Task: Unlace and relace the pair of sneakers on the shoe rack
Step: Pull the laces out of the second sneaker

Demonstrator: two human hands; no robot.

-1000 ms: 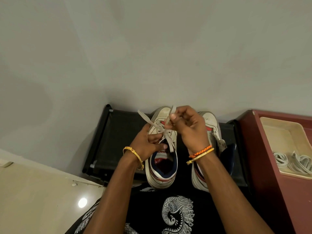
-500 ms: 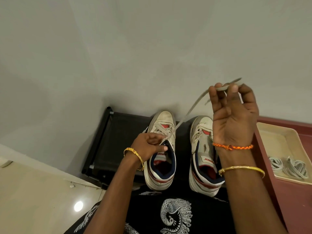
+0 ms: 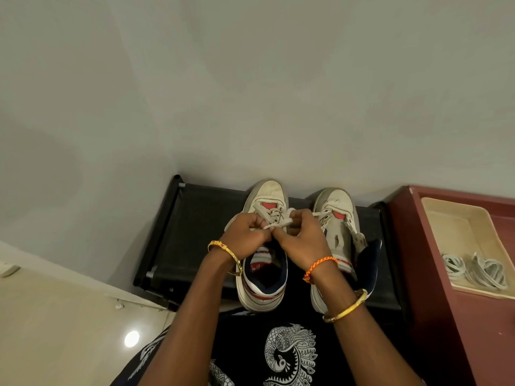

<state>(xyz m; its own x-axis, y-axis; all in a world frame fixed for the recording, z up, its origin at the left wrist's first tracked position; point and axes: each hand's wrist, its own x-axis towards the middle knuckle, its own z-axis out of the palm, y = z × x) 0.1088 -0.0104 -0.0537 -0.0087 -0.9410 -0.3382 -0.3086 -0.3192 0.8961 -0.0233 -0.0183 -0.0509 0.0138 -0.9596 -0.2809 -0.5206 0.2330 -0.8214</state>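
Two white sneakers with red and navy trim stand side by side on a black shoe rack [image 3: 195, 218], toes to the wall. Both hands meet over the lacing of the left sneaker [image 3: 269, 193]. My left hand [image 3: 246, 232] pinches the grey lace [image 3: 274, 218] at the eyelets, fingers curled. My right hand [image 3: 302, 236] pinches the other part of the same lace just beside it. The right sneaker [image 3: 338, 207] has its tongue pulled open and only a short lace near the toe.
A dark red cabinet [image 3: 434, 274] stands right of the rack, bearing a cream tray [image 3: 451, 218] with two bundles of spare laces [image 3: 473, 268]. A grey wall rises directly behind the shoes. Tiled floor lies at the lower left.
My right hand, which had pulled the lace high up to the right, has come back down to the left sneaker's eyelets. My left hand stayed on the shoe.
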